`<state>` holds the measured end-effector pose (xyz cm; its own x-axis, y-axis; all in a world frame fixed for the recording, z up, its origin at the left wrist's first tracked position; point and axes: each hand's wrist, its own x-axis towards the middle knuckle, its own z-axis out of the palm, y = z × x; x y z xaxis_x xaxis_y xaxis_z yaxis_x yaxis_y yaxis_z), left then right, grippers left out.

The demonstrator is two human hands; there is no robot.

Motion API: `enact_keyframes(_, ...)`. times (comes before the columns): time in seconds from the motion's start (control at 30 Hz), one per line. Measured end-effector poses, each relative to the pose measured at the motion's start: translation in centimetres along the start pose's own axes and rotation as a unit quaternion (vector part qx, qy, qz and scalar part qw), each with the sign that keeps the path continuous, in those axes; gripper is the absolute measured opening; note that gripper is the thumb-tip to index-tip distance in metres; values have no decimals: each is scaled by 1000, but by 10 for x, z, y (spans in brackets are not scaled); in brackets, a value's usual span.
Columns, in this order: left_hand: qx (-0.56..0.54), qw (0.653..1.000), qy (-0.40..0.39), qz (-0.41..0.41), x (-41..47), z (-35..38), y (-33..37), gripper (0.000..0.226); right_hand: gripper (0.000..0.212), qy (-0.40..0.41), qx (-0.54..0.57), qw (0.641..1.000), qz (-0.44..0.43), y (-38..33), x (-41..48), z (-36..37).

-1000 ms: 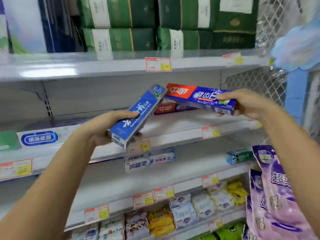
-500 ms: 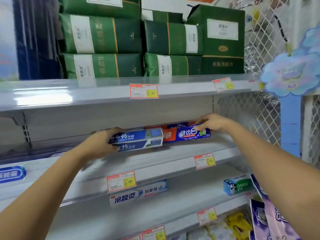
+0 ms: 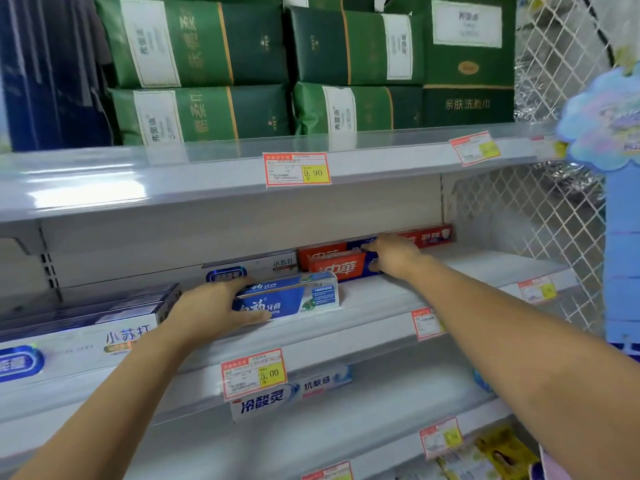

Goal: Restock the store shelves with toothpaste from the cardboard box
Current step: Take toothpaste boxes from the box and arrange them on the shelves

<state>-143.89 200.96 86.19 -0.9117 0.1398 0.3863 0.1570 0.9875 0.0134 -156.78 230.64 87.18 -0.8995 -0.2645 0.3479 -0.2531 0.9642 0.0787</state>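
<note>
The fingers (image 3: 232, 285) of the left hand (image 3: 214, 310) lie curled over the top of the blue toothpaste box (image 3: 291, 299), and the thumb runs along its lower front edge. So the hand grips the left end of the box, and that end is hidden under the palm. The box lies lengthwise on the middle shelf (image 3: 381, 299), near the front edge.

The right hand (image 3: 394, 258) grips the red toothpaste box (image 3: 337, 268). Its fingers bend over the top and the thumb presses on the front face. The hand covers the right part of this box, so that end cannot be seen. The box lies deeper on the same shelf, just behind and to the right of the blue one. Whether the two boxes touch, I cannot tell.

More red boxes (image 3: 429, 237) stand behind it at the back of the shelf, partly hidden by the hand. A white box (image 3: 249, 266) stands behind the left fingers, with its lower part hidden. Long white boxes (image 3: 128, 337) fill the left of the shelf and are cut off by the picture edge.

To the right of the right hand, open shelf surface runs up to the wire mesh (image 3: 540, 237). The upper shelf (image 3: 207, 168), which carries green packs (image 3: 197, 43), hangs above both hands. The small print on its price tag (image 3: 296, 169) is too blurred to read.
</note>
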Motion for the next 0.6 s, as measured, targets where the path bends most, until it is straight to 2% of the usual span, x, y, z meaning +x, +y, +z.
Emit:
enact_keyframes(0.23, 33, 999, 24, 9, 0, 5, -1, 68, 33, -23, 92, 992, 78, -19, 36, 5)
enact_keyframes(0.47, 30, 999, 25, 8, 1, 6, -1, 67, 21, -20, 100, 990, 101, -28, 51, 6)
enact_keyframes(0.6, 27, 999, 20, 11, 1, 6, -1, 68, 21, -9, 115, 986, 117, -34, 55, 8)
